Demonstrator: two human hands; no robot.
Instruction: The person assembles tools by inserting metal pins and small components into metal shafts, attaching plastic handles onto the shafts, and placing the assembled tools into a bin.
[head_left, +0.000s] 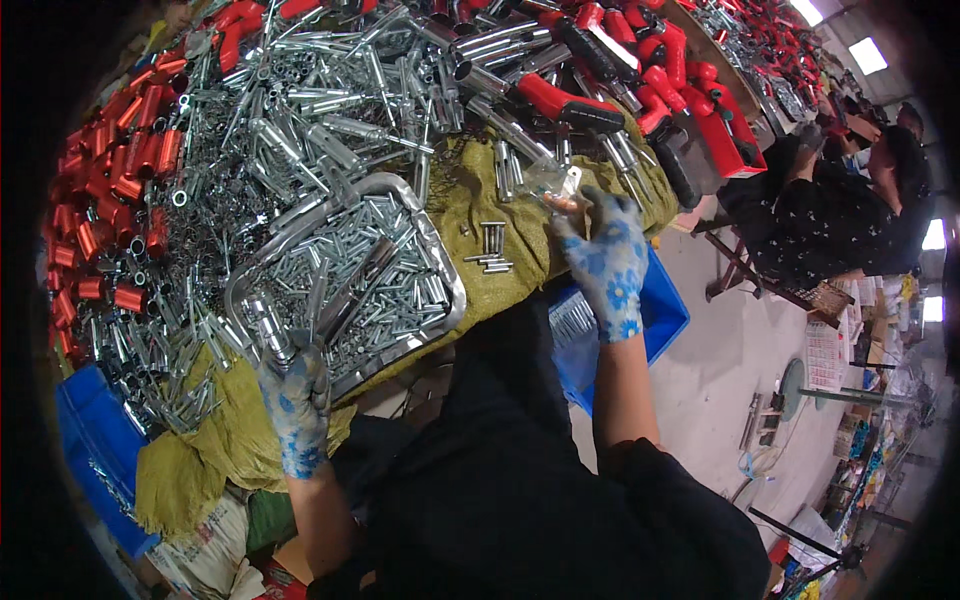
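Head view: the rim falls away to black, cutting off the outer ends of the heaps, and little of the tabletop shows beneath them. The left hand [295, 395] hides the near-left corner of the tray [450, 290]. A chrome fitting [268, 325] stands right at its fingertips, its lower end lost behind them. The small orange-brown bits inside the clear bag [563, 192] are too blurred to identify.

Both hands wear blue-patterned gloves. The left is upright with curled fingers; whether its grip has closed on the fitting I cannot tell. The right hand [610, 260] reaches forward, back of the hand up, thumb and fingertips at the bag; I cannot tell whether its grip pinches anything.

Between the hands, short pins [493, 248] lie on the yellow sack [470, 200], beside the tray full of loose metal pieces. The right forearm crosses over part of a blue bin [665, 310]. Beyond lie heaped chrome parts [330, 150], red tubes [130, 180] at left and red-black handles [565, 100] ahead. A co-worker [830, 210] sits at far right.
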